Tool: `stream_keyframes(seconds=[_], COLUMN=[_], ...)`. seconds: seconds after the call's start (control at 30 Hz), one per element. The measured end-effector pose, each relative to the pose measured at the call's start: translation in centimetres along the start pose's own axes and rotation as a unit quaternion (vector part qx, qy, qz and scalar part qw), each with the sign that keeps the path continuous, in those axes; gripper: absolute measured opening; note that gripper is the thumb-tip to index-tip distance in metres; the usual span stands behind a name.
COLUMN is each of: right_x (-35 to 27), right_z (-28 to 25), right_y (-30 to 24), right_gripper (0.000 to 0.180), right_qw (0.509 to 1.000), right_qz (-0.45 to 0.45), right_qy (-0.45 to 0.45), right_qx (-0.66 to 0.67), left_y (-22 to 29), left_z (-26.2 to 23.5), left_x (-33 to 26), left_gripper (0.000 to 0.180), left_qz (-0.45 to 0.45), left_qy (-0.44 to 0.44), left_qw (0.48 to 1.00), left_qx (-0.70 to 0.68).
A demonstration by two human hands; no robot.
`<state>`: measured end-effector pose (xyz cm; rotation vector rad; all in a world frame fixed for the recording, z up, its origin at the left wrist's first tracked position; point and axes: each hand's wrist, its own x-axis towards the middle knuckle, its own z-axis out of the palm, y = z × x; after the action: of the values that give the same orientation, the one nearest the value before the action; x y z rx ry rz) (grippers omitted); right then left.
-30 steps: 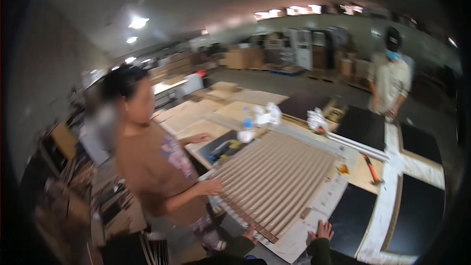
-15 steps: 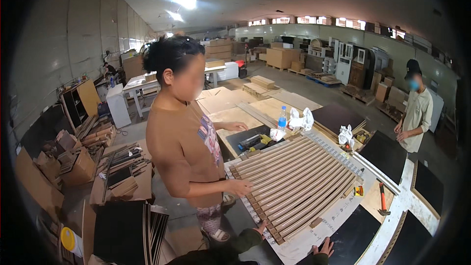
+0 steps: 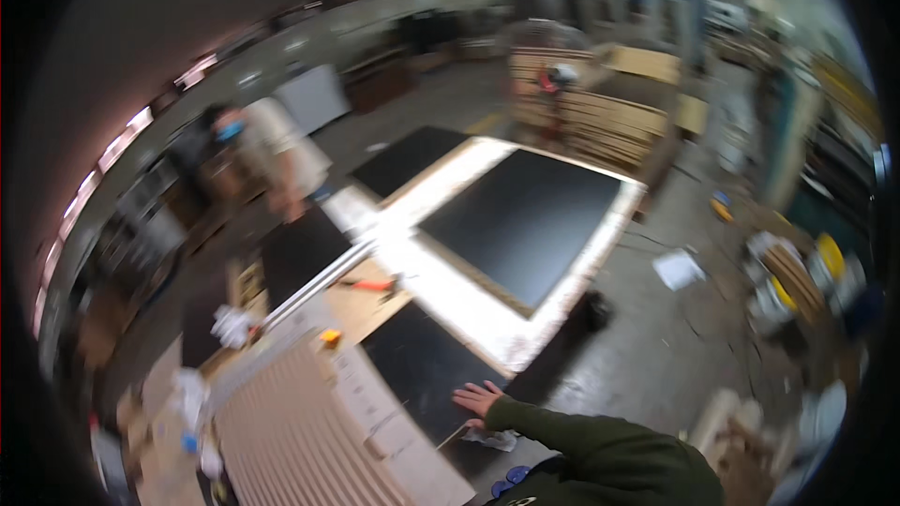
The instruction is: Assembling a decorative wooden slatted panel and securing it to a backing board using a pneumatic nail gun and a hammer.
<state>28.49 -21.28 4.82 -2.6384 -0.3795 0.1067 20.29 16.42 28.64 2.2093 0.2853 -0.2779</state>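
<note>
My right hand (image 3: 480, 400) lies on the near right end of a black panel (image 3: 422, 365), with its fingers spread and nothing in them. Its dark green sleeve (image 3: 581, 431) comes in from the lower right. A crumpled whitish piece (image 3: 499, 440) shows just below the hand, and I cannot make out its kind. Left of the panel is a ribbed, slatted beige panel (image 3: 291, 431), blurred, with a strip of paper (image 3: 375, 403) along its side. My left hand is out of view.
A large black panel (image 3: 525, 225) lies on the white table (image 3: 525, 347). An orange-handled hammer (image 3: 370, 285) and a yellow item (image 3: 330, 337) lie nearby. A masked co-worker (image 3: 281, 155) stands across the table. Stacked boards (image 3: 600, 122) and yellow-lidded buckets (image 3: 830, 258) stand beyond.
The view has swung far to the right, blurring the picture. My left hand and the nearer co-worker have left the view. My right hand is still flat on the black panel.
</note>
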Motion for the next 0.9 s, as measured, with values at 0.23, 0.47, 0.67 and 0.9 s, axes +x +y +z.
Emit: stream_keyframes(seconds=[0.23, 0.47, 0.67, 0.9], right_x=[-3.3, -1.2, 0.5, -1.5], right_z=[-0.6, 1.7, 4.1, 1.0], right_y=[1.5, 1.4, 1.8, 1.7], right_gripper=[0.116, 0.134, 0.093, 0.06], right_qw=[1.0, 0.999, 0.979, 0.988], right_qz=[0.018, 0.011, -0.015, 0.054], right_qy=[-0.013, -0.029, 0.104, -0.007], right_qx=[-0.009, -0.01, -0.172, -0.145], left_y=[7.6, 9.9, 10.0, 13.1], left_z=[6.3, 8.6, 9.5, 12.4], left_x=[3.0, 4.9, 6.2, 5.8], left_gripper=[0.058, 0.052, 0.048, 0.044], left_qz=[0.103, 0.142, 0.162, 0.189], left_qy=[-0.126, -0.194, -0.221, -0.305], left_qw=[0.986, 0.97, 0.962, 0.933], left_qx=[0.044, 0.036, 0.019, -0.021])
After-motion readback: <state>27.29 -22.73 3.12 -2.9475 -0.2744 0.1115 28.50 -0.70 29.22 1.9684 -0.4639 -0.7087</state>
